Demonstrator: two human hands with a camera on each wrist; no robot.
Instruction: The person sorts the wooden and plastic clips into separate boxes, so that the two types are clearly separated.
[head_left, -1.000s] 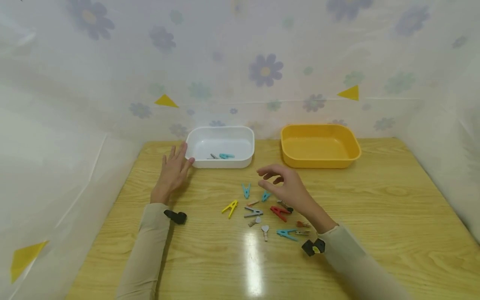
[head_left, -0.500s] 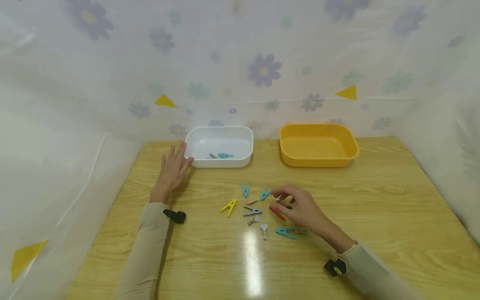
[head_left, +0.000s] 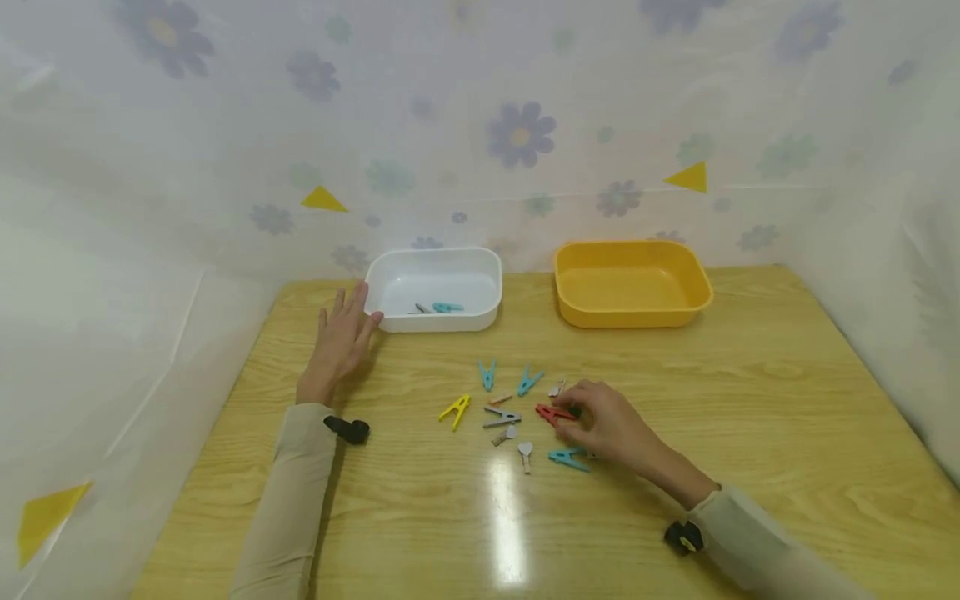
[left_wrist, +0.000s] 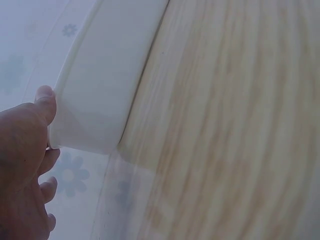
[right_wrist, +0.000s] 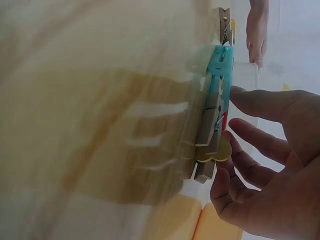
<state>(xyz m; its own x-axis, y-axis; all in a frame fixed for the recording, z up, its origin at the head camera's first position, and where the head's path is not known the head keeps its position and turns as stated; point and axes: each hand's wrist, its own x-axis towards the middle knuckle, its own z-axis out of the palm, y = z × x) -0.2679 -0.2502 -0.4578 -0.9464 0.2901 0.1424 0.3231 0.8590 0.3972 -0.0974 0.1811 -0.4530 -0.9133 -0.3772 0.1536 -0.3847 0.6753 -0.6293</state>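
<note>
My left hand (head_left: 336, 348) rests against the left end of the white tub (head_left: 435, 322), fingers straight along its side and thumb at the front rim. Inside the tub lie a blue clothespin (head_left: 447, 307) and a grey one (head_left: 422, 308). My right hand (head_left: 611, 425) is low over the table, its thumb and bent fingers spread around the red clothespin (head_left: 551, 413). In the right wrist view a gap shows between thumb and fingers, and wooden clothespins (right_wrist: 207, 122) and a blue one (right_wrist: 221, 62) stand in front of the red one, largely hiding it.
Loose clothespins lie left of my right hand: a yellow one (head_left: 454, 410), a grey one (head_left: 502, 417), blue ones and small wooden ones with hearts (head_left: 526, 454). A yellow tub (head_left: 633, 318) stands at the back right. Behind both tubs hangs a flowered curtain (head_left: 420, 150).
My right hand has come down and toward me from above the blue clothespins to the red one, covering wooden ones at the right. The left hand stays at the white tub.
</note>
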